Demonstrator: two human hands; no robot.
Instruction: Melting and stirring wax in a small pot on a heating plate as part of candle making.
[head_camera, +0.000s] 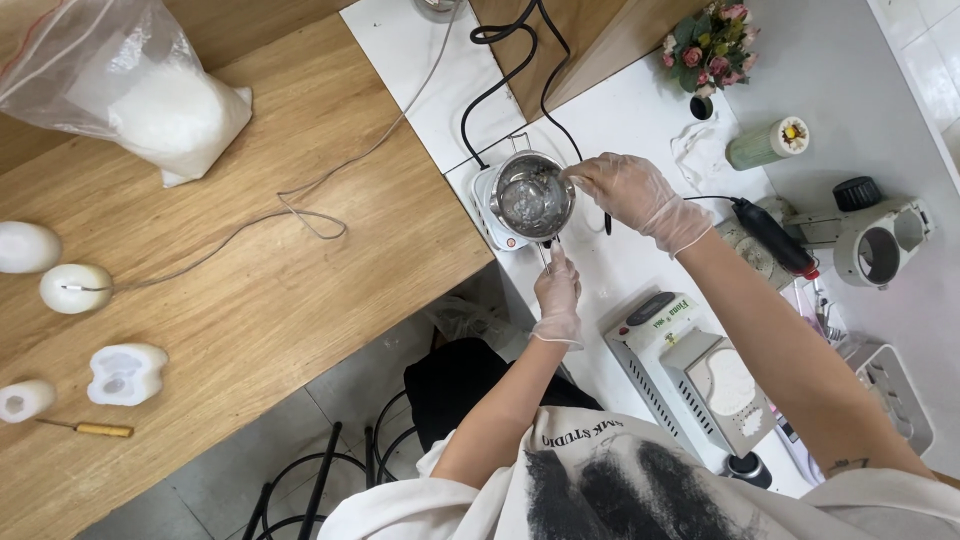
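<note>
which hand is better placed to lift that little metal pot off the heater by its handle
Probably the left hand: its gloved fingers already sit on the thin handle below the metal pot. The right hand is up at the pot's rim, on the far side from the handle.

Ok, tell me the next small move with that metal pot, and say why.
Probably keep the pot steady on the small white heater. The left hand holds the handle from below while the right hand touches the rim, and the contents look clear and glossy, maybe partly melted, so lifting now risks a spill.
</note>
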